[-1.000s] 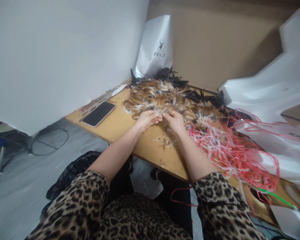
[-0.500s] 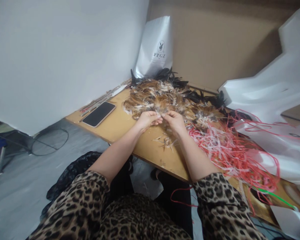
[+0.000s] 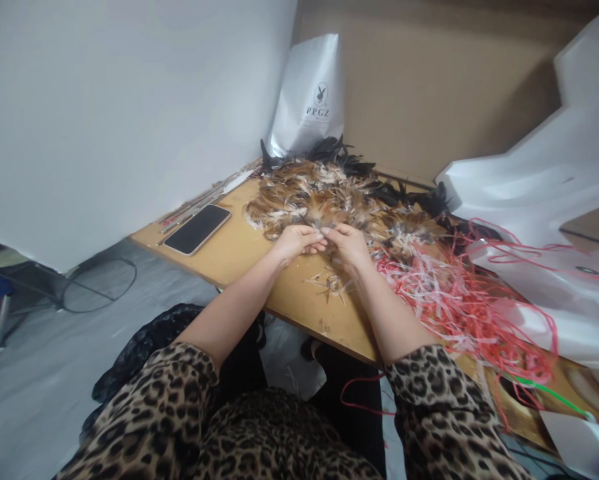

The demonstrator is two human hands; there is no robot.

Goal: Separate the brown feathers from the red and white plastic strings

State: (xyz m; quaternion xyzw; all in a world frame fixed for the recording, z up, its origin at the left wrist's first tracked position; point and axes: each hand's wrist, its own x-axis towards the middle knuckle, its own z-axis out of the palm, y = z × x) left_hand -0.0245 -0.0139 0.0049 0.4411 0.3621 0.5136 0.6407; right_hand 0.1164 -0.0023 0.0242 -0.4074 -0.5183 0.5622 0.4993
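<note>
Above the front part of the table, my left hand (image 3: pixel 298 243) and my right hand (image 3: pixel 346 242) meet fingertip to fingertip. Each is closed in a pinch, and between them is a small brown feather (image 3: pixel 323 219), its base hidden by the fingers. It blends with the pile of brown and tan feathers (image 3: pixel 289 193) just behind. Under my hands lie several short quill scraps (image 3: pixel 329 285). To the right of my right wrist spreads a tangle of red and white ribbon strips (image 3: pixel 444 293).
A phone (image 3: pixel 198 229) lies on the wooden table (image 3: pixel 249 260) at the left, near thin sticks. Black feathers (image 3: pixel 336 152) edge the pile's back, before a silvery bag (image 3: pixel 312 100). White sheeting (image 3: pixel 534 187) and a green cord (image 3: pixel 554 393) are at the right.
Both hands stay in nearly the same place, fingertips together. The fingers have shifted only slightly, and the table's contents look the same.
</note>
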